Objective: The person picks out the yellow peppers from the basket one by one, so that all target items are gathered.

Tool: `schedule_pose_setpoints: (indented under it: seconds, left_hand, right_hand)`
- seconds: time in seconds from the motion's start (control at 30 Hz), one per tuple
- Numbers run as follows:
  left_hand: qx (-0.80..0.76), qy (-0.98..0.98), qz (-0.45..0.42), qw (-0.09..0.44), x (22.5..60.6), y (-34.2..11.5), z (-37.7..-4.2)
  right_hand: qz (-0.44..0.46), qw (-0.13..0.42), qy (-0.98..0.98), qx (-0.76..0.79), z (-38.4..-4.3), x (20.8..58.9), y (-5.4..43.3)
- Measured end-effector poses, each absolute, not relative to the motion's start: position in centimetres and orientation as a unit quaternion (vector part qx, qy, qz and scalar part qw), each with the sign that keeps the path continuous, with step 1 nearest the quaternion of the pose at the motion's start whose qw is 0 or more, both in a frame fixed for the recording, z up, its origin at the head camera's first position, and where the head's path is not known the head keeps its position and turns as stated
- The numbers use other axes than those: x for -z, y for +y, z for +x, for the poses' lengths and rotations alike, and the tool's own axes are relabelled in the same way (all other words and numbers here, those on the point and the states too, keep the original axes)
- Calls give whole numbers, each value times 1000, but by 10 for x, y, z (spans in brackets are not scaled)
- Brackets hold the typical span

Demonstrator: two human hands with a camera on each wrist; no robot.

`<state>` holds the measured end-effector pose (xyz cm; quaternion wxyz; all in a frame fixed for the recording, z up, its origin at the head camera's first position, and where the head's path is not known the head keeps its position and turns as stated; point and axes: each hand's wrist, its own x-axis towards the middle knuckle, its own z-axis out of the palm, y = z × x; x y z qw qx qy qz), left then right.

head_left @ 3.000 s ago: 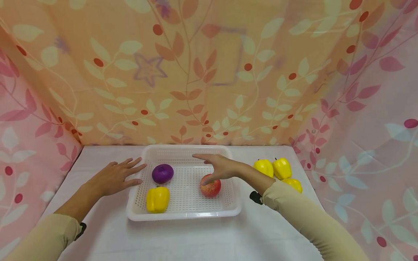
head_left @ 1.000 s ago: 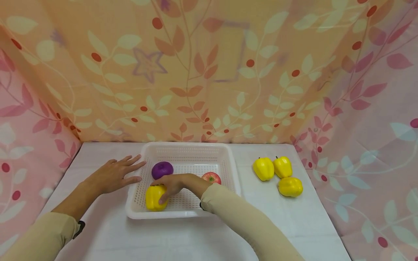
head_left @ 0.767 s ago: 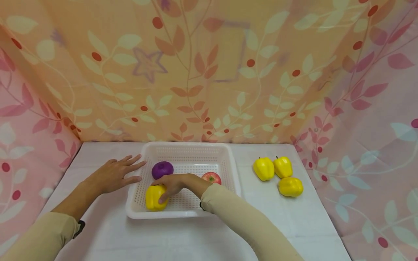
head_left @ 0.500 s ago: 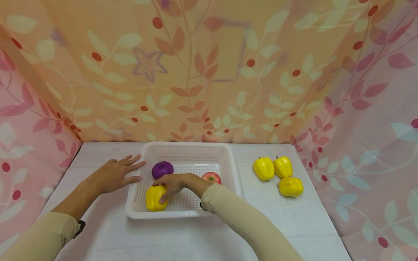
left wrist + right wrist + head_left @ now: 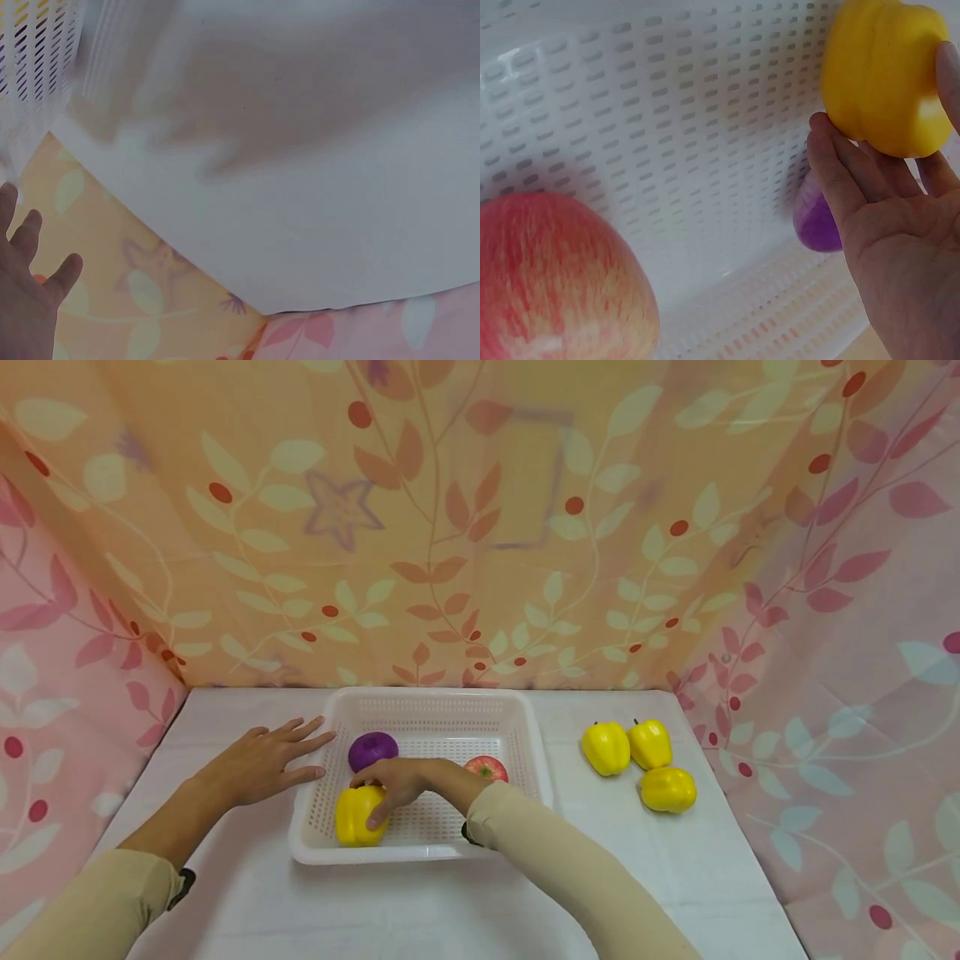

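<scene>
A white perforated basket [image 5: 420, 855] holds a yellow bell pepper [image 5: 354, 820], a purple onion-like vegetable [image 5: 371, 747] and a red apple [image 5: 489, 766]. My right hand [image 5: 402, 781] reaches into its front left corner and grips the pepper. In the right wrist view, the thumb lies on one side of the pepper [image 5: 881, 79] and the fingers bend around the other; the purple vegetable [image 5: 816, 217] is partly behind the hand. My left hand [image 5: 258, 767] is spread flat, fingertips right at the basket's left rim, holding nothing. My sleeve and wrist partly cover the apple.
Three more yellow bell peppers [image 5: 667, 790] lie grouped on the white tablecloth [image 5: 592, 843] to the right of the basket. Floral cloth [image 5: 435, 527] hangs behind the table and along both sides.
Since three seconds ago, my right hand has moved left from above the apple to the yellow bell pepper in the basket. Over the last second it barely shifts. The left hand stays put.
</scene>
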<state>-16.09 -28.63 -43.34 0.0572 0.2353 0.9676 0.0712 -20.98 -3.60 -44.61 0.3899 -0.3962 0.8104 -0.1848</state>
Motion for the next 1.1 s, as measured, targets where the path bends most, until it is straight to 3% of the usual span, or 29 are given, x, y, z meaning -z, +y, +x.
schedule_pose_setpoints:
  seconds: [0.47, 1.1]
  left_hand:
    - [-73, 968, 234, 60, 435, -287, -163]
    - [-70, 966, 245, 45, 431, -284, -160]
  right_hand:
    - [-425, 352, 798, 240, -220, 422, 1]
    - [-383, 325, 796, 338, -238, 377, 109]
